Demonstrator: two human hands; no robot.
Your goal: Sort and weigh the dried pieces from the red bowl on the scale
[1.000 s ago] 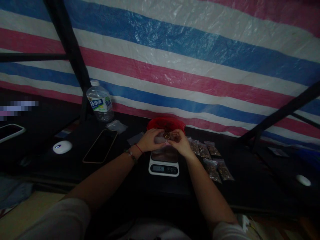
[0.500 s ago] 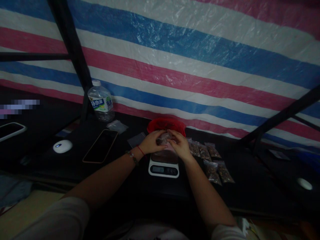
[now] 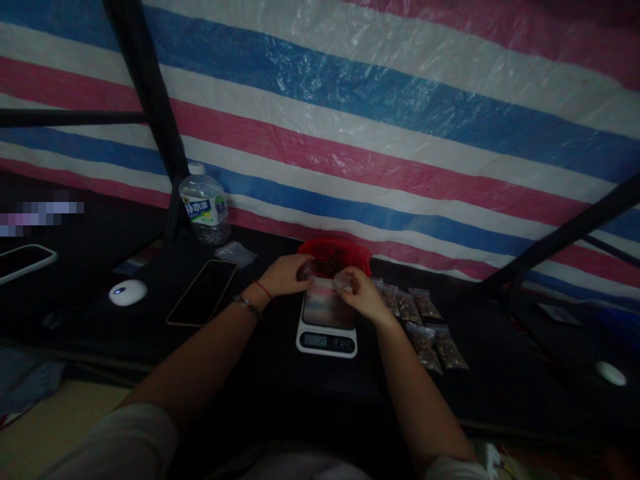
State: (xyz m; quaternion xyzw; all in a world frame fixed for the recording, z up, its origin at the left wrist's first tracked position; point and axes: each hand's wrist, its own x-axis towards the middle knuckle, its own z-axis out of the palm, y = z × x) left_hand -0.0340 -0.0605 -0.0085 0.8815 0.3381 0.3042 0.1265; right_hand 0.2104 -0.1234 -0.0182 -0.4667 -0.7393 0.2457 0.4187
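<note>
A small white kitchen scale (image 3: pixel 327 325) stands on the dark table, its platform now uncovered. Just behind it sits a red bag (image 3: pixel 334 253) of brownish bits. My left hand (image 3: pixel 283 276) is closed around a small clear plastic bag (image 3: pixel 313 269) at the red bag's front edge. My right hand (image 3: pixel 359 293) pinches the other end of that bag above the scale's far right corner. Several filled little bags (image 3: pixel 424 327) lie in rows to the right of the scale.
A dark phone (image 3: pixel 202 292), a white puck-shaped device (image 3: pixel 128 292) and a water bottle (image 3: pixel 204 204) are on the left. Empty clear bags (image 3: pixel 235 253) lie near the bottle. Another phone (image 3: pixel 21 261) is at far left. A striped tarp (image 3: pixel 380 120) and black poles stand behind.
Both hands have lifted off the scale and shifted back toward the red bag, leaving the scale platform exposed. The small bag went with them.
</note>
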